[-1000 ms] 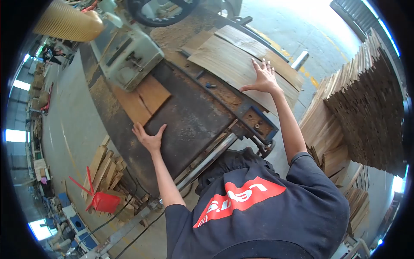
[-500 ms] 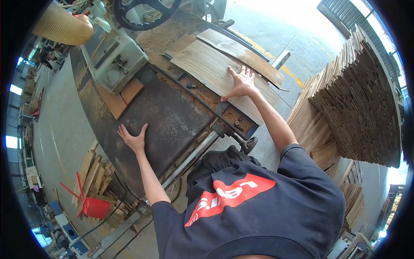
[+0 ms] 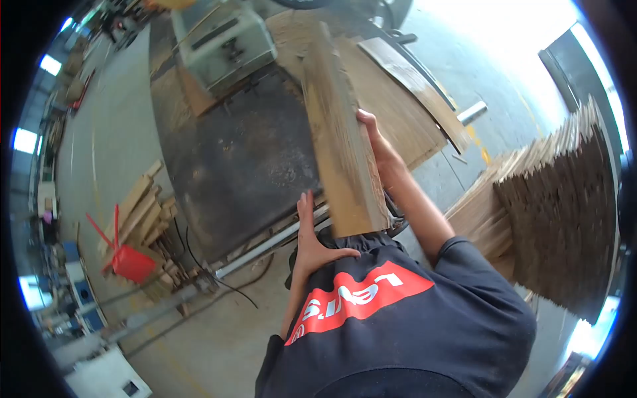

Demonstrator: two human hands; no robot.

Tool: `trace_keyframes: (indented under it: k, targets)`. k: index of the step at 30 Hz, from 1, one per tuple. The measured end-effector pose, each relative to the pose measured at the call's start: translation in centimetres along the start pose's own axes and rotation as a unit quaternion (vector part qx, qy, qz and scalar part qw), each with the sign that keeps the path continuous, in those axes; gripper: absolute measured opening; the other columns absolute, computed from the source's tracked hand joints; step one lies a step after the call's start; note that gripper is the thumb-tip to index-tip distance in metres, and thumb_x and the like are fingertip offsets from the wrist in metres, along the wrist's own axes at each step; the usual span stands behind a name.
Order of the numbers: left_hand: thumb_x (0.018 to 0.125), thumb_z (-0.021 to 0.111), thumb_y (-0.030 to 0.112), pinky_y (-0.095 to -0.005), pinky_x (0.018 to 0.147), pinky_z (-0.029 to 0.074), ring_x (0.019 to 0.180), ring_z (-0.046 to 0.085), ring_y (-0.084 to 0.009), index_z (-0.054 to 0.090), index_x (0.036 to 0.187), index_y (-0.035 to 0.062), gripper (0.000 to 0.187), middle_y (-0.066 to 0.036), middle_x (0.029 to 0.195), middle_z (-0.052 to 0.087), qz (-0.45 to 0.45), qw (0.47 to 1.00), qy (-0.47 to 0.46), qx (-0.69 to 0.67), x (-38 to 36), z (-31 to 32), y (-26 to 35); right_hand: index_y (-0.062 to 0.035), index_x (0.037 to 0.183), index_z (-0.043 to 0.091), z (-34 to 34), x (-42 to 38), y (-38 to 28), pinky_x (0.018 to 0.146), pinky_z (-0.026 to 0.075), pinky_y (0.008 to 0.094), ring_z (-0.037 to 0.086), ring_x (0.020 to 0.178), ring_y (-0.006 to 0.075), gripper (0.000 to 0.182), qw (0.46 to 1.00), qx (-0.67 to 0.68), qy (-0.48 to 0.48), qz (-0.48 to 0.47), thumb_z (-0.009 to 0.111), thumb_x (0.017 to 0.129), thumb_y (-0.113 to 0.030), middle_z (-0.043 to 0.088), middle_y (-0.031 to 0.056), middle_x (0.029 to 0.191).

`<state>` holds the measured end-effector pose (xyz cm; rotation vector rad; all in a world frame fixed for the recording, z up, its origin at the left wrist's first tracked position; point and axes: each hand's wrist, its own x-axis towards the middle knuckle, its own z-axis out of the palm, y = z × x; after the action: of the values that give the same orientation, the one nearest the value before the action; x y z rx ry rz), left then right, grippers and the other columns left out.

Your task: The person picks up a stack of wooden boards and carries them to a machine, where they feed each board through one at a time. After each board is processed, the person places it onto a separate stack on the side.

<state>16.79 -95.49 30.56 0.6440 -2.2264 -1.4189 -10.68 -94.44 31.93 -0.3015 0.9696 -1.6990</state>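
A long wooden board [image 3: 342, 146], blurred by motion, is tilted up on its edge above the right part of the dark machine table [image 3: 245, 159]. My right hand [image 3: 379, 147] grips the board's right side, its thumb side toward the upper edge. My left hand [image 3: 315, 242] is open near the board's lower end, in front of my shirt, with fingers spread and apart from the board. Behind the raised board, another wide board [image 3: 391, 99] lies flat, and a narrower piece [image 3: 418, 86] is at its far right edge.
A machine head [image 3: 225, 50] stands at the table's far left, with a brown wood piece [image 3: 192, 89] beside it. A tall stack of thin boards [image 3: 554, 219] is at the right. A red plastic item [image 3: 133, 264] and stacked wood offcuts [image 3: 142, 215] are at the lower left.
My right hand has taken hold of a board and raised it on edge. My left hand has moved off the table toward my body. The view has shifted.
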Motion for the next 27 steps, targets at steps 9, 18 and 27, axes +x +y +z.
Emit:
trace_keyframes:
  k: [9,18,27]
  targets:
    - [0.061,0.098,0.03,-0.048,0.123,0.028,0.153,0.025,-0.0467,0.011,0.162,-0.0037,0.138,-0.034,0.165,0.017,-0.022,0.996,0.072,0.046,-3.8,-3.4,3.4,-0.0025,0.144,0.053,4.4,-1.7,9.8,0.095,0.057,0.0441,0.069,0.111,0.0285,0.085,0.918,0.365,-0.148,0.05,0.062,0.09,-0.068,0.066,0.018,0.131]
    - [0.066,0.095,0.015,-0.0454,0.122,0.031,0.152,0.029,-0.0443,0.017,0.161,-0.0043,0.125,-0.033,0.163,0.026,-0.081,0.975,0.17,0.12,-6.1,-3.1,-0.8,-0.0033,0.138,0.061,2.3,0.2,13.6,0.094,0.055,0.037,0.072,0.103,0.0242,0.053,0.965,0.122,0.045,0.229,0.056,0.104,-0.044,0.071,0.0171,0.125]
    - [0.06,0.096,0.037,-0.0547,0.122,0.027,0.154,0.025,-0.0447,0.031,0.156,-0.0077,0.125,-0.029,0.158,0.039,-0.065,0.944,0.165,0.278,-4.5,-4.7,-5.9,-0.002,0.144,0.052,3.8,-2.4,14.9,0.111,0.039,0.049,0.047,0.134,0.0424,0.06,0.735,-0.602,0.108,-0.292,0.071,0.09,-0.02,0.052,0.0256,0.145]
